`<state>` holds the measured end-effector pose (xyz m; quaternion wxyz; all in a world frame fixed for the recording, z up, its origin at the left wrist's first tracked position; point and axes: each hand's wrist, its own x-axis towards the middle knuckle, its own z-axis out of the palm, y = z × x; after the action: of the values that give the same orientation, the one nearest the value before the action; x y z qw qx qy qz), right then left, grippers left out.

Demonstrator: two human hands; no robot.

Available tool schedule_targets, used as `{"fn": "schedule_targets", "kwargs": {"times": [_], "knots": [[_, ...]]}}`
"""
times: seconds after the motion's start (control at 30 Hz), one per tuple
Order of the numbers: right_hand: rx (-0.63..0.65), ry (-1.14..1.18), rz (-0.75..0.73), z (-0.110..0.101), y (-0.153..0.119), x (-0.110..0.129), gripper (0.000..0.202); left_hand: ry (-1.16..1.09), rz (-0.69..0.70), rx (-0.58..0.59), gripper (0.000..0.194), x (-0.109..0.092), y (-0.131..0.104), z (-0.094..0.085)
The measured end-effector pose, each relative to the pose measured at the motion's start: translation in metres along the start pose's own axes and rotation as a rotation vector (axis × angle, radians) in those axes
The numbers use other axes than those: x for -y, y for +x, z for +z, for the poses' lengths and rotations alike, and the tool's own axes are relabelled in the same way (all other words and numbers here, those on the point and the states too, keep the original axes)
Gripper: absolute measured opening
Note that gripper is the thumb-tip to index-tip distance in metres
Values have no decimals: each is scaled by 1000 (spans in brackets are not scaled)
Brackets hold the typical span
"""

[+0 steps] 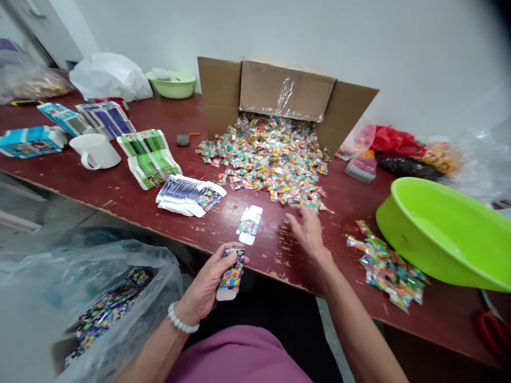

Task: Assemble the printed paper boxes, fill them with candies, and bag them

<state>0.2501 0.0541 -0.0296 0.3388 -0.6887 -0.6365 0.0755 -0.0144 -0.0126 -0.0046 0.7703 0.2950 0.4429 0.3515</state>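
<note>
My left hand [205, 284] is wrapped round a small dark printed candy box [231, 274], thumb on its front, just off the table's front edge. A white flap shows at the bottom of this box. At the near edge of a heap of wrapped candies [275, 159], my right hand [309, 231] has its thumb and fingers apart, with nothing visible between them. Between the hands, a flattened box [249, 223] lies on the table. A fanned stack of flat boxes [187, 196] rests further left.
The candies spill from a tipped cardboard carton [287, 88]. At right, a green basin [443, 239] stands beside a smaller candy pile [389, 266]. A white mug [95, 151] and green display cartons [148, 158] are left. A plastic bag [155, 255] holds filled-looking boxes below the table.
</note>
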Motion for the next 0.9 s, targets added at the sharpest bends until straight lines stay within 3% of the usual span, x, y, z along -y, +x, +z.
{"fn": "schedule_targets", "kwargs": {"times": [0.03, 0.17, 0.3, 0.43, 0.57, 0.6, 0.67, 0.73, 0.8, 0.9], "knots": [[-20, -180, 59, 0, 9, -17, 29, 10, 1, -17, 42, 0, 0, -3], [-32, -284, 131, 5, 29, -56, 37, 40, 29, -61, 47, 2, 1, -18], [-32, -270, 126, 10, 36, -63, 26, 83, 50, -118, 48, -4, 2, -30], [-77, -186, 140, -3, 33, -60, 25, 128, 58, -114, 44, -15, 2, -38], [-111, 5, 178, -20, -4, -26, 33, 124, 88, -141, 47, -19, 3, -39], [-89, 225, 208, -23, -17, -11, 34, 102, 98, -144, 49, -19, 3, -37], [79, 581, 255, -25, -43, 20, 35, 66, 112, -132, 55, -18, 2, -32], [243, 754, 251, -23, -64, 47, 32, 50, 103, -98, 57, -17, 1, -26], [350, 785, 245, -20, -76, 63, 30, 47, 90, -65, 53, -15, -2, -23], [384, 683, 221, -19, -79, 68, 26, 50, 84, 22, 46, -12, -6, -23]]}}
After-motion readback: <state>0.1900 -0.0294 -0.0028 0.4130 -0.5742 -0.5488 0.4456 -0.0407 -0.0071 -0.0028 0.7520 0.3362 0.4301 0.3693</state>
